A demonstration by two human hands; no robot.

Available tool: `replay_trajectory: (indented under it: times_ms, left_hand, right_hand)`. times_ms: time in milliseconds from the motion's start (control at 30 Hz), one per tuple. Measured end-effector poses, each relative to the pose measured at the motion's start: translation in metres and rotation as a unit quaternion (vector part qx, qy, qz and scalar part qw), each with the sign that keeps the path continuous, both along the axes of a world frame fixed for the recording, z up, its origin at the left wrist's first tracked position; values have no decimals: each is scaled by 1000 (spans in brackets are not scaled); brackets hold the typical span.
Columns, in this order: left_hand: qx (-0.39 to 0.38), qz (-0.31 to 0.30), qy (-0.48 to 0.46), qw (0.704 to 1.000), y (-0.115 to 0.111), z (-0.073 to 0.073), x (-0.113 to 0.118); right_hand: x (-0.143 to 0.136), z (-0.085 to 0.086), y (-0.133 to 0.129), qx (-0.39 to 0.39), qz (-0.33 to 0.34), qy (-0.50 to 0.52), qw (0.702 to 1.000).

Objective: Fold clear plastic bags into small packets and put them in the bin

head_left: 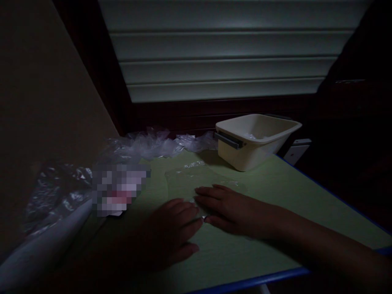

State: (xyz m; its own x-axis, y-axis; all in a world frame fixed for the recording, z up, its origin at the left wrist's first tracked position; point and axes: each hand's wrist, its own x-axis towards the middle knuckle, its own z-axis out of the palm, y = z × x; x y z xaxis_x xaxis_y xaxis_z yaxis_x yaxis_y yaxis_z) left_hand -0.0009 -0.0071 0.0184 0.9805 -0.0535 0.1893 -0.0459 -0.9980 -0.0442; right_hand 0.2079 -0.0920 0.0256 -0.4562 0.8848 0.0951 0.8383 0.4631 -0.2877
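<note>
A clear plastic bag or sheet (190, 175) lies flat on the green tabletop (294, 192), its edges faint in the dim light. My left hand (174, 232) rests at its near left part, palm down with the fingers apart. From the right, my right hand (223, 206) lies flat on the plastic, fingers stretched toward the left. The fingertips of both hands are close together near the middle of the table. Neither hand is wrapped round anything.
A cream bin (241, 157) with dark handles stands at the back right, clear plastic inside. Crumpled clear plastic (143, 145) lines the back and left edge. A blurred-out packet (119, 192) lies at left. A white device box (297, 152) is beyond the right edge.
</note>
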Motion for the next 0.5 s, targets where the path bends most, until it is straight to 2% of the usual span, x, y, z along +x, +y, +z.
replay_trajectory:
  times_ms: [200, 500]
  left_hand:
    - [-9, 9, -2, 1000, -2, 0, 1]
    - [-30, 4, 0, 1000, 0, -3, 2]
  right_hand:
    - [-1, -3, 3, 43, -8, -4, 999]
    - [-3, -16, 6, 52, 2, -7, 999]
